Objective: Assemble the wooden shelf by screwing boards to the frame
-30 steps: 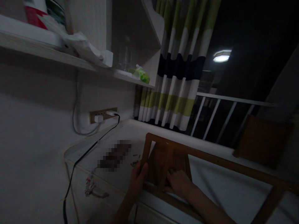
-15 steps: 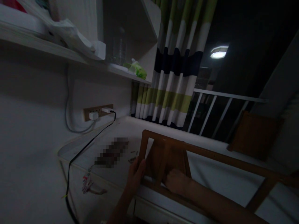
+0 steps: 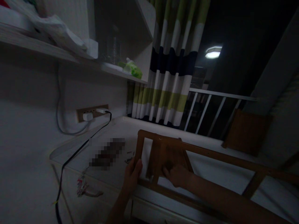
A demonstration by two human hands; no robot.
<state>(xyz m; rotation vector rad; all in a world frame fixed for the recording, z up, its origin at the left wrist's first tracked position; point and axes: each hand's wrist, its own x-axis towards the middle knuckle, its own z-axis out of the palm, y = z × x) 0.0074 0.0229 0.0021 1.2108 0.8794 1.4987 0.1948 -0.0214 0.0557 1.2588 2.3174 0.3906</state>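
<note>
A brown wooden frame (image 3: 210,153) with rails and crossbars lies over the white desk. My left hand (image 3: 132,174) is wrapped round its left end bar, thumb on the near side. Within the frame's left part a wooden panel (image 3: 174,152) shows at a slant. My right hand (image 3: 178,175) reaches in from the right, over the lower rail, its fingers curled against the panel beside a crossbar. Whatever those fingers hold is hidden by the hand and the dark. Several small thin pieces (image 3: 129,158), perhaps screws, lie left of my left hand.
A second wooden panel (image 3: 249,132) leans at the back right. A blurred-out object (image 3: 107,155) and a corded trinket (image 3: 87,189) are on the desk's left. A black cable (image 3: 78,152) runs from the wall socket (image 3: 92,112). Above hangs a shelf (image 3: 77,57); a striped curtain (image 3: 173,77) stands behind.
The view has shifted slightly, so most things sit further left. My right hand has turned a little on the panel, with its fingers still curled. My left hand keeps its grip on the frame.
</note>
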